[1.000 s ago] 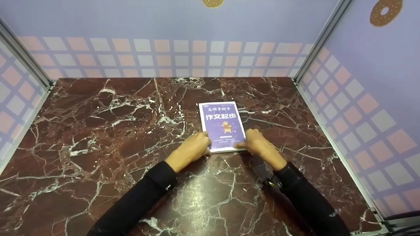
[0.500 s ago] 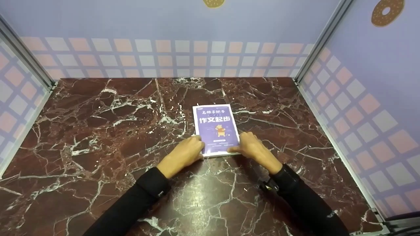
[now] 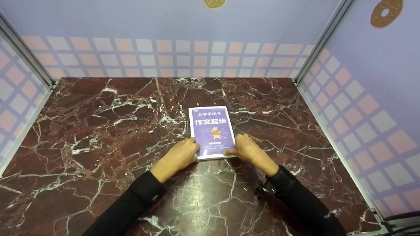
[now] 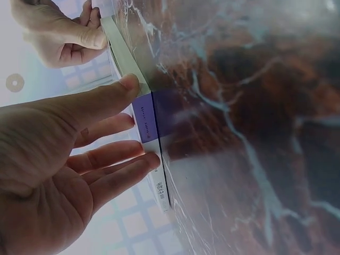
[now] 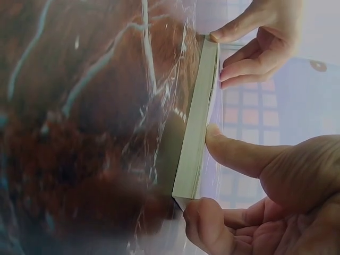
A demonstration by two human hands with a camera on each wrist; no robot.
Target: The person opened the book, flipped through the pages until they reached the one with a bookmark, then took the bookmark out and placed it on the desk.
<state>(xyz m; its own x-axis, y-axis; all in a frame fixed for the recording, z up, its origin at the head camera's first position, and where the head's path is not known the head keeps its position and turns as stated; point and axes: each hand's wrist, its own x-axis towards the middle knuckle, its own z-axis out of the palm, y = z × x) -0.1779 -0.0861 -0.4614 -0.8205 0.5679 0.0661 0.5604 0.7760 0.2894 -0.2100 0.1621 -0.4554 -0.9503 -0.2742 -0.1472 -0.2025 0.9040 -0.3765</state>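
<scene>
A book [image 3: 212, 132] with a purple-and-white cover and a small yellow bear lies flat on the marbled table. My left hand [image 3: 180, 152] holds its lower left corner; in the left wrist view the thumb touches near the corner and the fingers lie along the purple-and-white spine [image 4: 146, 119]. On the lower right corner is my right hand [image 3: 251, 150], thumb over the cover and fingers at the side. The right wrist view shows the cream page edges [image 5: 196, 117] between both hands. The book's underside is hidden.
Dark red marbled tabletop [image 3: 98, 147] surrounds the book. A lilac back wall [image 3: 131, 19] with pink and white squares closes the far side, and a similar panel [image 3: 367, 82] stands at the right. Metal strips run along the corners.
The book has slid left and slightly nearer to me, both hands moving along with it. The hold at its two lower corners looks the same.
</scene>
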